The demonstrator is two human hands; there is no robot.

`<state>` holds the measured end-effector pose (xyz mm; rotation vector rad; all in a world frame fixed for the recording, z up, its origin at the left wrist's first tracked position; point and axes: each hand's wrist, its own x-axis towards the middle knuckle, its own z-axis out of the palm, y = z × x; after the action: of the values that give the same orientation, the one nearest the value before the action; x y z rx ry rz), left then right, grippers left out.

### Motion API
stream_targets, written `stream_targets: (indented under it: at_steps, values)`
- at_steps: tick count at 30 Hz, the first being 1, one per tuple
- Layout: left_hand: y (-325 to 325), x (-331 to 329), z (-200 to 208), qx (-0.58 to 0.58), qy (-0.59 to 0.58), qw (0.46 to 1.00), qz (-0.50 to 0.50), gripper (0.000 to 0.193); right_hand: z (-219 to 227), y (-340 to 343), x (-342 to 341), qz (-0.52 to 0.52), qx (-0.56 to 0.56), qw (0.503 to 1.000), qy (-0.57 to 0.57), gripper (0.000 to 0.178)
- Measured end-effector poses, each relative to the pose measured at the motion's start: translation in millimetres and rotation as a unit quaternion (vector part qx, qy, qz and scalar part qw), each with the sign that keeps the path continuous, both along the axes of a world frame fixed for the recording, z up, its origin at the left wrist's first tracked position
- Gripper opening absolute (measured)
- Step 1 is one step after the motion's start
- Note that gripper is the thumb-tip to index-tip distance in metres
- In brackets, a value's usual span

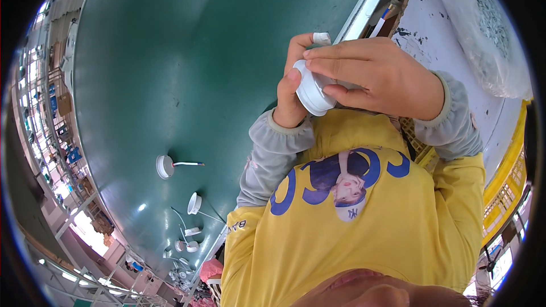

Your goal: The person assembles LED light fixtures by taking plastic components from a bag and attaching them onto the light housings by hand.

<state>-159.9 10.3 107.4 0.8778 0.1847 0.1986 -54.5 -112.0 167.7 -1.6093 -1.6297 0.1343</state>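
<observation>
In front of my chest, both hands are at a white round plastic housing [313, 90], a shallow cup with a stepped rim. My left hand [292, 88] grips it from the left side, its thumb pressed on the rim. White tape wraps the tip of one left finger. Over the housing from the right reaches my right hand [372, 77], fingers lying across its top and thumb against the side. The inside of the housing is hidden behind the fingers. Grey sleeve covers sit on both forearms.
A green conveyor-like surface [153, 79] spreads to the left. On it lie a white round part with a wire [165, 167], another wired part [194, 203] and several more. A clear bag of small metallic pieces [492, 37] rests at right, near a yellow crate [506, 170].
</observation>
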Motion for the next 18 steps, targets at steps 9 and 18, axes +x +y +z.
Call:
stream_targets:
  at_steps: [9,18]
  values:
    - [-2.7,4.6,-0.5,0.004,-0.013,0.999,-0.048,0.063,-5.9,0.3,-2.3,-0.024,0.031,0.997,-0.072,0.011]
    - [-9.8,2.6,-6.8,0.010,-0.003,1.000,0.011,0.068,-7.3,-3.4,1.1,-0.017,-0.015,0.992,0.120,0.025]
